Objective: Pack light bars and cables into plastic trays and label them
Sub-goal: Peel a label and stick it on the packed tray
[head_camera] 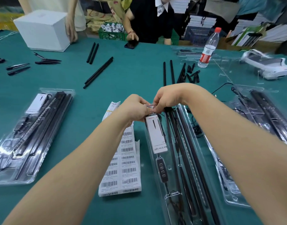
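Two bare hands meet at the far end of a clear plastic tray (185, 161) lying lengthwise on a green table (123, 75). The left hand (136, 108) and right hand (165, 99) both pinch the tray's clear top edge between curled fingers. Below the grip, the tray holds black light bars (188, 143), a cable controller (161, 170) and a white card (156, 135). Barcode label sheets (123, 159) lie just left of the tray.

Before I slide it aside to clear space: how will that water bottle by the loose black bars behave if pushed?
The water bottle stands tall and narrow, so it would probably tip rather than slide on the green table. It looks mostly empty, so likely light, and once down it may roll.
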`<control>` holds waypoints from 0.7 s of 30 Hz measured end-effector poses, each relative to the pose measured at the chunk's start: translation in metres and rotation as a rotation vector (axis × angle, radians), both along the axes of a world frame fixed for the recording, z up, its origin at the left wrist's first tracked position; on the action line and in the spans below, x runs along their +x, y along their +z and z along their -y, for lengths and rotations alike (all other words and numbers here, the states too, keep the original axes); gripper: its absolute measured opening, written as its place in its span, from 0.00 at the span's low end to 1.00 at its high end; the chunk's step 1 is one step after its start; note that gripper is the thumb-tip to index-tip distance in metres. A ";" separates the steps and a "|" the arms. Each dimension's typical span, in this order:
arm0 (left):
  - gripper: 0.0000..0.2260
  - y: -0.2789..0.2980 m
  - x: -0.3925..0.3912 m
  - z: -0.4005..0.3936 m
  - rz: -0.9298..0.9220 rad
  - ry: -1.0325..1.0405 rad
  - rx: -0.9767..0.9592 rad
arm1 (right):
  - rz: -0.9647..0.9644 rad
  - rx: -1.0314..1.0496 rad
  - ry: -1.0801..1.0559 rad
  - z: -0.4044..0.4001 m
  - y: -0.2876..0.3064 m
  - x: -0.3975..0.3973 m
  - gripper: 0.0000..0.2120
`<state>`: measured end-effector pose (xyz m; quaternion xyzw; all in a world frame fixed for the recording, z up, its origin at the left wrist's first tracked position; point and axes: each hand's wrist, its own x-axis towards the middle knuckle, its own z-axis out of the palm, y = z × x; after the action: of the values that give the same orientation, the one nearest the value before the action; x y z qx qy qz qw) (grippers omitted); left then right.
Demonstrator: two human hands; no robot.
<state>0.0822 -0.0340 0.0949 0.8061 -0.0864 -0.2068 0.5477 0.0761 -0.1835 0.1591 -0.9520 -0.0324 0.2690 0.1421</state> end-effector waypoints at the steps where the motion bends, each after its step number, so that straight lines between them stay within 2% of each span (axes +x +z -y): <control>1: 0.07 0.000 0.000 0.000 0.002 0.015 -0.002 | 0.007 0.001 -0.010 0.000 -0.002 0.001 0.11; 10: 0.06 0.001 0.003 0.000 -0.100 0.002 0.010 | 0.110 -0.026 0.056 0.002 -0.017 0.002 0.10; 13: 0.07 0.002 0.002 0.003 -0.101 0.032 0.005 | 0.120 -0.059 0.077 0.005 -0.019 0.002 0.14; 21: 0.07 -0.001 0.002 0.012 -0.081 0.071 0.046 | 0.131 -0.036 0.075 0.011 -0.026 0.003 0.13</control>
<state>0.0844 -0.0462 0.0943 0.8120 -0.0309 -0.2216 0.5390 0.0788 -0.1946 0.1333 -0.9682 -0.0724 0.2117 0.1124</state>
